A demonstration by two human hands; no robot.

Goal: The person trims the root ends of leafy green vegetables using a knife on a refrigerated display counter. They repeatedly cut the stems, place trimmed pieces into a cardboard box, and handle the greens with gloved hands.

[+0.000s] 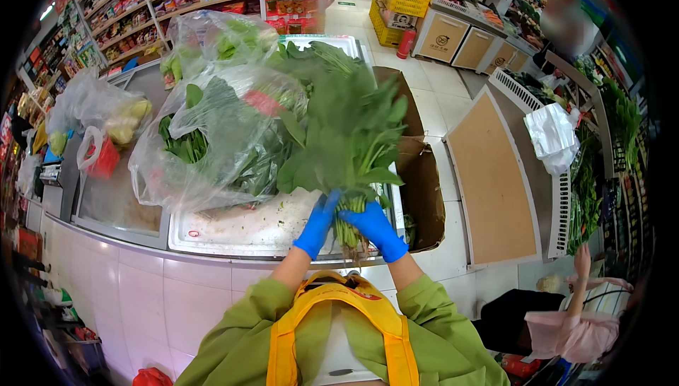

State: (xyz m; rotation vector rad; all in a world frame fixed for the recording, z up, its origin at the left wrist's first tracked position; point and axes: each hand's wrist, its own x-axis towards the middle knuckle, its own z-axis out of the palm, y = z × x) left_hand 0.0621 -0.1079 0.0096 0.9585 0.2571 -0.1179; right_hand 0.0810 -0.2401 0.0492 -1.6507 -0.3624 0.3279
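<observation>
A large bunch of leafy greens [366, 158], probably spinach, stands upright before me with its stems and roots toward my body. My left hand [317, 227], in a blue glove, presses along the left side of the stems. From the right, my right hand [375, 228], gloved alike, wraps its fingers around the stems just above the roots. The leaves are blurred at the top. Left of the bunch, a clear plastic bag [217, 174] full of dark greens lies on the white tray [233, 237], which is strewn with leaf scraps.
Another bag of greens [223, 38] lies behind. An open cardboard box [424, 195] stands on the floor right of the counter. Farther right is a vegetable stand [493, 184] with plastic bags [551, 131]. A person [578, 312] reaches toward its greens; another person [570, 20] stands beyond.
</observation>
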